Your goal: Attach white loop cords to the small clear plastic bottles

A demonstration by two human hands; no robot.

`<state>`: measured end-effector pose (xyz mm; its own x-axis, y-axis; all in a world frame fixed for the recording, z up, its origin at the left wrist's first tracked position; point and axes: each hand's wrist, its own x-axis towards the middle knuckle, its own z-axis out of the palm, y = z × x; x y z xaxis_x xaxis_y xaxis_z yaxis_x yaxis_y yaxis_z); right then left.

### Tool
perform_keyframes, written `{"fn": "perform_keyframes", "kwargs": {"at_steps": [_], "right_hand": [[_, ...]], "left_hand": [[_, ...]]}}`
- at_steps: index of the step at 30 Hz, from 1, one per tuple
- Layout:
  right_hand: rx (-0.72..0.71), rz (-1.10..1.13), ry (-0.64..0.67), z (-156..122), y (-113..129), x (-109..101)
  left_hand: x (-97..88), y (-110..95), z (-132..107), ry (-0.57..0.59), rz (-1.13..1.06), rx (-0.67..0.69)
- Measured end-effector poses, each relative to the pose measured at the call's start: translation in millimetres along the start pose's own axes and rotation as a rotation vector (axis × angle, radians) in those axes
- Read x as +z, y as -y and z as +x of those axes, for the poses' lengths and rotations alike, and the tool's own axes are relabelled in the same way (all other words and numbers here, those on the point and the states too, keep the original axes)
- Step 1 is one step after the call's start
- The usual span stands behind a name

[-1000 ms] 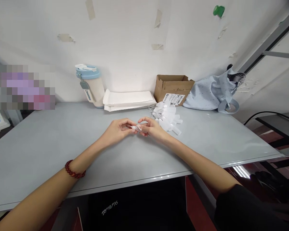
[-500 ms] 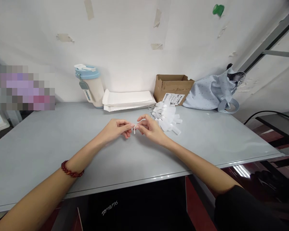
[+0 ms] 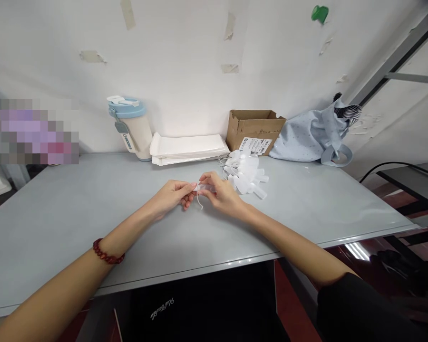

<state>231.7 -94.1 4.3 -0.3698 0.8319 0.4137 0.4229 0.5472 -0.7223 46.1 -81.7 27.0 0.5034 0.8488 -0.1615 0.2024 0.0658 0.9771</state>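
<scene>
My left hand (image 3: 171, 194) and my right hand (image 3: 219, 192) meet over the middle of the grey table (image 3: 74, 213). Both pinch a small white tag with a thin white string (image 3: 199, 195) between thumb and fingertips; the string loops down below the fingers. A red bead bracelet (image 3: 107, 253) circles my left wrist. Just right of my right hand lies a pile of white tags with strings (image 3: 246, 172).
Along the wall stand a blue-lidded cream tumbler (image 3: 130, 127), a stack of white paper bags (image 3: 188, 148), an open cardboard box (image 3: 255, 129) and a pale blue cloth bag (image 3: 314, 135). A black cable (image 3: 395, 167) runs at the right edge.
The hands have stayed together at the same spot. The small white piece has turned between the fingers and its string now hangs in a loop below them.
</scene>
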Motion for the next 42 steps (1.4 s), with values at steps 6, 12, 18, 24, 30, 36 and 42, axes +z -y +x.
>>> {"fn": "perform_keyframes", "kwargs": {"at_steps": [6,12,18,24,30,36,42], "right_hand": [[0.106,0.080,0.017,1.8,4.2,-3.9],[0.089,0.073,-0.074,2.7,4.0,-4.6],[-0.015,-0.058,-0.058,2.2,-2.0,-2.7],[-0.163,-0.151,-0.003,2.9,-3.2,-1.4],[-0.129,-0.135,-0.025,1.6,0.3,-1.5],[-0.080,-0.112,-0.074,2.1,1.2,-4.5],[-0.120,-0.114,-0.033,0.5,0.8,-1.7]], "left_hand": [[0.4,-3.7,-2.0,-0.090,0.277,0.134],[1.0,-4.1,-1.3,0.004,-0.117,-0.078],[4.2,-8.4,-5.5,0.099,-0.164,-0.105],[-4.1,-16.3,-7.7,-0.099,-0.070,-0.047],[-10.1,-15.9,-5.3,-0.207,-0.105,-0.065],[-9.8,-14.1,-4.0,-0.180,-0.166,-0.071],[-0.9,-11.9,-5.6,-0.071,0.000,-0.041]]}}
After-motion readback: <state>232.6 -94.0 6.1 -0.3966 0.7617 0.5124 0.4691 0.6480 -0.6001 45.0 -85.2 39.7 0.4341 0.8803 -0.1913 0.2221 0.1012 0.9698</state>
